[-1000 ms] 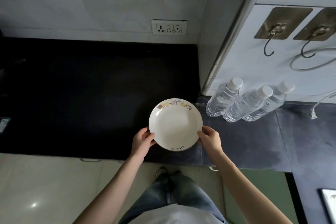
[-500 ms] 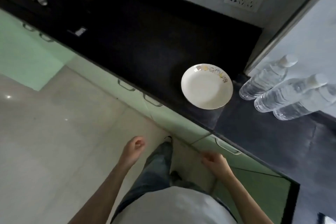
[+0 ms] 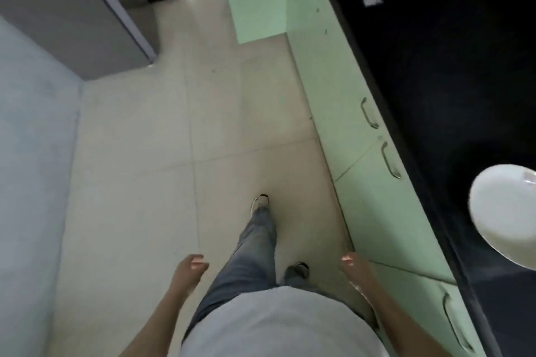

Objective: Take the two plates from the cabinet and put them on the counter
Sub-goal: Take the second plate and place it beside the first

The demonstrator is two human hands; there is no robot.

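Both hands hang empty over the floor, the left hand (image 3: 190,269) with fingers loosely curled, the right hand (image 3: 355,268) likewise slack and holding nothing, one on each side of the person's jeans. Beneath them spreads the pale tiled floor (image 3: 139,168), bordered on the right by green cabinet doors (image 3: 342,90) with metal handles and, above those, the black counter (image 3: 452,72). On that counter sits one white plate (image 3: 504,214) (partly cut off by the frame's right edge), well apart from either hand.
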